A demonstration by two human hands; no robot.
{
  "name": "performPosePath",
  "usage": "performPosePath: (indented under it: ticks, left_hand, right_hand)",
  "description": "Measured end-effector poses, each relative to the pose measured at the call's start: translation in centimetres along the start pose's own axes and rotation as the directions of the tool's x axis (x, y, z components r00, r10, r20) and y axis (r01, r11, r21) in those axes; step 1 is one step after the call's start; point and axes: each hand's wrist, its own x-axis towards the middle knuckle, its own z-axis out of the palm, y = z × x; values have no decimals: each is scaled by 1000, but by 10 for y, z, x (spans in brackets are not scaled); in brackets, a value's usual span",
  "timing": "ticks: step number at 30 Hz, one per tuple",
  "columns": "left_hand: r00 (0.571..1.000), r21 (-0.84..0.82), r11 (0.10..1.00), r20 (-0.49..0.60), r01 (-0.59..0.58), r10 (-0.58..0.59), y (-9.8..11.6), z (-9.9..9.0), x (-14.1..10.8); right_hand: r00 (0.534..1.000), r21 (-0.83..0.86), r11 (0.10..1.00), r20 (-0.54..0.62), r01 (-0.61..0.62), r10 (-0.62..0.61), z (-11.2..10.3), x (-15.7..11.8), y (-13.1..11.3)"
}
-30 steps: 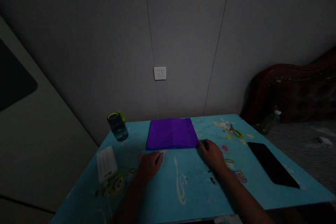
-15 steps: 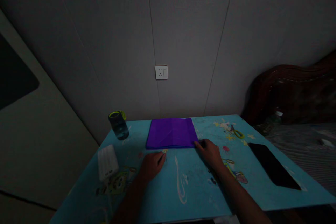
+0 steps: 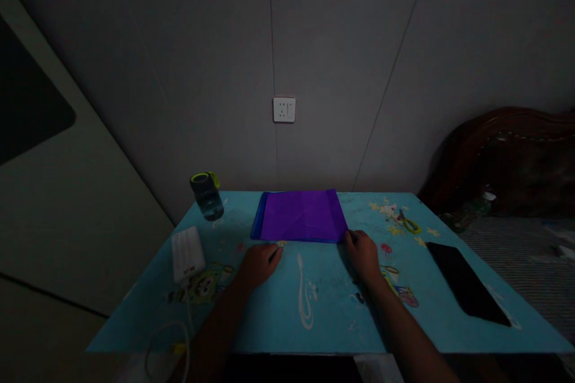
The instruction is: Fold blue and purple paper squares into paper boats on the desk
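Note:
A thin purple sheet (image 3: 303, 215), perhaps paper or cloth, lies on the table with faint crease lines. Under it is a blue layer (image 3: 257, 218), showing as a strip along the left and near edges. My right hand (image 3: 363, 256) pinches the sheet's near right corner between thumb and fingers. Just short of the near left edge, my left hand (image 3: 258, 264) rests on the tabletop with its fingers curled in. It appears to hold nothing and is apart from the sheet.
The blue patterned table (image 3: 332, 323) stands against a grey wall. A dark bottle (image 3: 208, 198) and a white power bank (image 3: 187, 254) with a cable are on the left. Yellow-green scissors (image 3: 411, 225) and a black flat slab (image 3: 467, 283) are on the right.
My right hand has drawn the purple sheet to the right, baring a blue strip at the left. The left hand stays nearly in place. The camera view has shifted slightly.

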Motion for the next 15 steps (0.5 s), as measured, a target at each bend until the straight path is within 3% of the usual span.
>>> performPosePath:
  ticks: [4,8,11,15]
  left_hand:
    - [989,-20,995,-112,93,-95,-1,-5,0]
    - [973,-60,991,-193,118,-128,-3,-8,2]
    - [974,-90,991,-199,97,-113,-2,-7,4]
    - [969,-120,991,-229,66,-92,1,-6,5]
  right_hand:
    - [987,91,996,-157,-15,30,-11,-1,5]
    - [933,327,945,-335,-18,133,-20,-4,10]
    - [907,425,905,-383,4,176,-23,-5,11]
    - [908,434,900,-396,52,139,-25,-8,7]
